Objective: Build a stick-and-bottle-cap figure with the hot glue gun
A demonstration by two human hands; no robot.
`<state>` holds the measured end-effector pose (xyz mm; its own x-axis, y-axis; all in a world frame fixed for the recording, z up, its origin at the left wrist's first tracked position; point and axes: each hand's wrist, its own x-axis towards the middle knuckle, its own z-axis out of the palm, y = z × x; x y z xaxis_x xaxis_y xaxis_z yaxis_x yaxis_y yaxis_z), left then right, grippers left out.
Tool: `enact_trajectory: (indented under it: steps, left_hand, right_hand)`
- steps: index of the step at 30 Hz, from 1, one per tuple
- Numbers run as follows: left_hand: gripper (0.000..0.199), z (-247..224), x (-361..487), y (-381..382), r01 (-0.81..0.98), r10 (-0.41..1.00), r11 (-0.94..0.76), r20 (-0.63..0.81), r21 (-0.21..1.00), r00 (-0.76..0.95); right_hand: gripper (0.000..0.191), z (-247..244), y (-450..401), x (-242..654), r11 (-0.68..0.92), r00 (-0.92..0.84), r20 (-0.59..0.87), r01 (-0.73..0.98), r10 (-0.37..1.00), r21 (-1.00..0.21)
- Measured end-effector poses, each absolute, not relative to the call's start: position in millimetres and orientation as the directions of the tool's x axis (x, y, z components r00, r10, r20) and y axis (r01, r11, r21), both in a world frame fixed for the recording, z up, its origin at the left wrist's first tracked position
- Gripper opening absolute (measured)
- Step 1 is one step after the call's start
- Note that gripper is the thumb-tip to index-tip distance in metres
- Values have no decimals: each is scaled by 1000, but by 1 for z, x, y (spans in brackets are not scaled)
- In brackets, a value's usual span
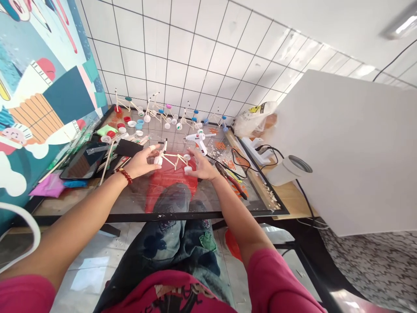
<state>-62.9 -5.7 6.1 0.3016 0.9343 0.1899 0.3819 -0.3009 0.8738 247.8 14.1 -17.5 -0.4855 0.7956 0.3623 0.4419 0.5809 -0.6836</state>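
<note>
A small tricycle model (176, 160), built from thin wooden sticks with white bottle caps as wheels, is between my hands above the glass tabletop. My left hand (143, 162) holds its left end, with thumb and fingers around the white front wheel (158, 161) and upright post. At the other end, my right hand (202, 167) has thumb and fingers at the two white rear wheels (188, 168). Whether the wheels touch the glass, I cannot tell. Just beyond my right hand lies a white hot glue gun (199, 140). A black card (129, 148) is near my left hand.
Several similar stick models (185, 119) line the back by the tiled wall. Loose bottle caps (132, 124) lie at back left, near a dark tablet-like slab (83, 161). Pliers (239, 187) and a black cable (243, 161) are on the right, beside a white cylinder (286, 169).
</note>
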Motion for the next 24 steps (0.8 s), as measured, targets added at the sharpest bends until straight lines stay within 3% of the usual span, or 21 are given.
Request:
enact_trajectory:
  steps: [8,17,22,24]
  left_hand:
    - [100,4,-66,-2,376,918,-342,221,861,328]
    - [81,3,-59,1,214,957,-189,132,958,257]
    - [79,6,-55,-1,227,965,-165,109,960,240]
    - [79,7,-54,-2,230,966,-163,108,959,234]
  right_hand:
    - [112,-16,16,251,585,-515,339,448,787,-676]
    - [105,-23,17,248,548,-472,332,454,817,-703]
    - [105,-14,12,245,534,-466,314,478,827,-698]
    - [96,-8,9,241,527,-436,337,450,834,-721]
